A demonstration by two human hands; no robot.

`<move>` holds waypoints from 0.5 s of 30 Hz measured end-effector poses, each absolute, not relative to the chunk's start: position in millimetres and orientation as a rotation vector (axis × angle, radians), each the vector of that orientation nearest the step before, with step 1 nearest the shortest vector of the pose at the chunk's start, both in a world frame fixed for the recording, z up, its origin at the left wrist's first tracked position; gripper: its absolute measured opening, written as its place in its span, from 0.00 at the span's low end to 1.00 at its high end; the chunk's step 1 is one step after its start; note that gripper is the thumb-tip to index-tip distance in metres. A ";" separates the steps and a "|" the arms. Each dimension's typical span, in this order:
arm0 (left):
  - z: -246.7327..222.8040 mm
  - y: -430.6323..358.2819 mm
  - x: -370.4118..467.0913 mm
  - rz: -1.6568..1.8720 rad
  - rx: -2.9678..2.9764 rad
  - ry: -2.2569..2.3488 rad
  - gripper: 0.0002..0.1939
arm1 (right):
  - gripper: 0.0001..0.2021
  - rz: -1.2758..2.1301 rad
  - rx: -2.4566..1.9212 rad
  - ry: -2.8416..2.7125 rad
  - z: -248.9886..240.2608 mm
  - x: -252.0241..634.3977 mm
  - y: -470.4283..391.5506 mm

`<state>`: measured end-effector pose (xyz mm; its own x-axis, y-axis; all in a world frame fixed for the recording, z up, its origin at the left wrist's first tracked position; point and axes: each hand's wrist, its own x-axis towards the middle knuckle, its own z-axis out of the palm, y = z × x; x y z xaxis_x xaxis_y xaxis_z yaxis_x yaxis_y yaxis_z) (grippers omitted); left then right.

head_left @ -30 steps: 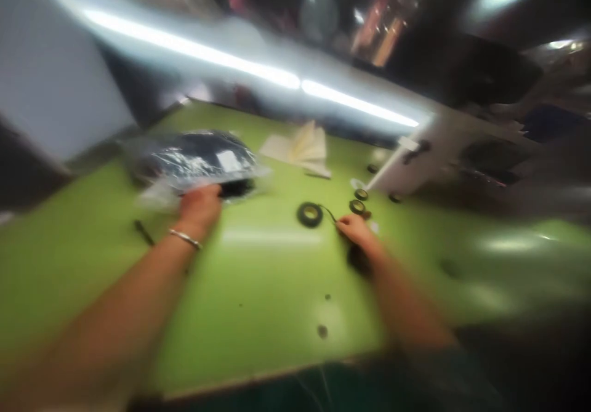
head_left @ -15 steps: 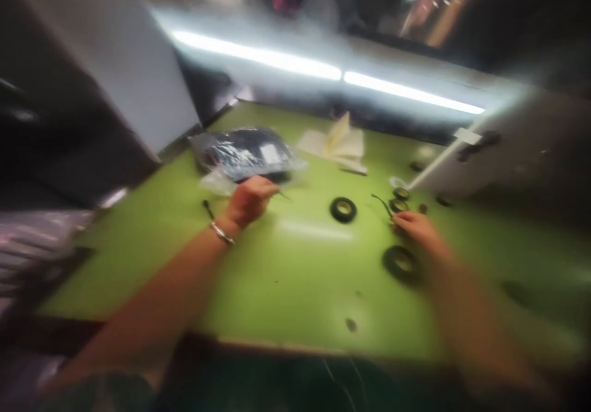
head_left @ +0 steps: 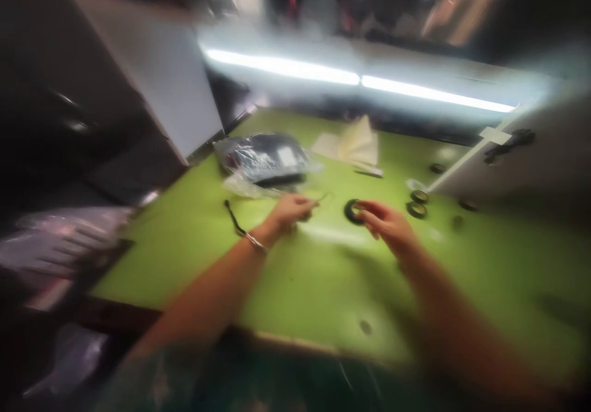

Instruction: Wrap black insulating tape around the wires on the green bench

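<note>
My left hand (head_left: 293,209) is closed in a pinch over the middle of the green table, with a thin, blurred, wire-like piece (head_left: 325,197) sticking out from its fingertips. A short black cable (head_left: 234,220) with a thicker end shows beside that wrist; whether it is part of what I hold cannot be told. To the right, my right hand (head_left: 383,220) grips a black roll of tape (head_left: 349,211) by its near side, thumb and fingers around the ring. The roll is close to the table surface; contact with it is unclear.
A clear plastic bag with dark contents (head_left: 268,158) lies at the back left. Behind the hands are an open paper booklet (head_left: 353,144) and a pen-like stick (head_left: 368,172). More tape rolls (head_left: 417,209) sit near the right-hand panel (head_left: 503,165). A lit tube (head_left: 286,67) runs along the back.
My right hand has moved left from beside the tape rolls and taken hold of the middle roll. The black strip at its fingers no longer shows there. The camera view has shifted.
</note>
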<state>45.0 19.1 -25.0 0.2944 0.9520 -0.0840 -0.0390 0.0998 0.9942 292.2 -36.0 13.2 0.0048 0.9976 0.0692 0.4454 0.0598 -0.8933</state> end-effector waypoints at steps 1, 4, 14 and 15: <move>-23.8 13.4 51.0 0.896 1.183 0.967 0.18 | 0.24 1.038 -1.423 -1.486 15.9 275.6 -39.1; -19.6 -2.3 64.5 0.775 1.117 0.887 0.18 | 0.25 1.263 -1.241 -1.335 12.5 243.5 -40.3; -32.1 1.3 45.6 0.823 1.162 0.852 0.15 | 0.17 1.322 -1.206 -0.941 -18.1 267.4 -25.5; -36.4 3.7 43.4 0.814 1.337 0.889 0.15 | 0.18 1.353 -1.198 -0.933 -19.5 268.3 -25.1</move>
<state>43.4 3.7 -36.4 0.4499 0.8904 -0.0689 0.0099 0.0722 0.9973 268.3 -25.1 -19.5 0.0553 0.9861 -0.1567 -0.2043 -0.1424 -0.9685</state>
